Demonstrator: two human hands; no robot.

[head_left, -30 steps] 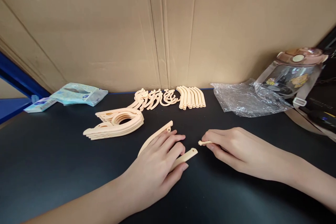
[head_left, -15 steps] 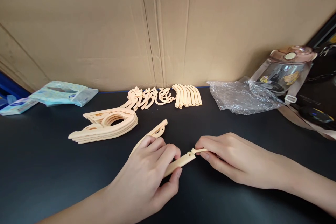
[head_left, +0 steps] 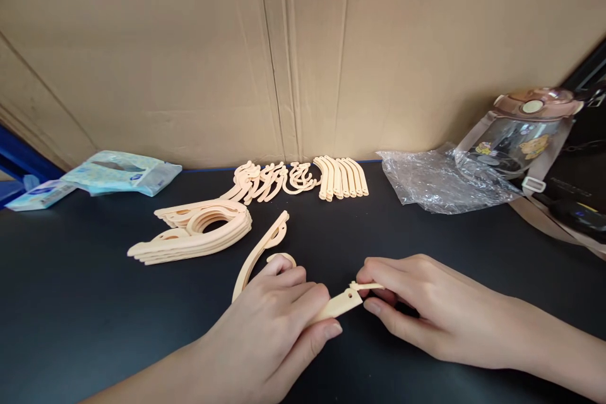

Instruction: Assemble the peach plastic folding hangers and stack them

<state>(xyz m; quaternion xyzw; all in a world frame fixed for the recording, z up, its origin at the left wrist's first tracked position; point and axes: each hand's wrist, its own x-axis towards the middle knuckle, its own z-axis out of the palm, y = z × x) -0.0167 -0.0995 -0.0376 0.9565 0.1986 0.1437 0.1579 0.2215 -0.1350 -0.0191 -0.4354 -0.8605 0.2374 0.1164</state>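
My left hand (head_left: 284, 315) is closed around a cream plastic folding hanger (head_left: 258, 252). One curved arm of the hanger slants up beyond my knuckles, and the flat end of another arm pokes out to the right past my thumb, showing a small hole. The hanger's middle is hidden under my fingers. My right hand (head_left: 426, 303) pinches a thin cream plastic strip (head_left: 369, 286), whose knobbed tip meets that holed end. Whether the two are joined I cannot tell.
Behind my left hand lies a stack of cream hangers (head_left: 227, 237). Farther back are loose hooks (head_left: 300, 180) and curved strips (head_left: 341, 177). A tissue pack (head_left: 156, 180) is at left; clear plastic wrap (head_left: 426, 183) and a strapped bottle (head_left: 516, 145) are at right. Cardboard (head_left: 189, 44) stands behind.
The hanger has turned, its raised arm swinging left and more of it now showing. Both hands have shifted slightly toward me. My right thumb has parted from the thin strip.
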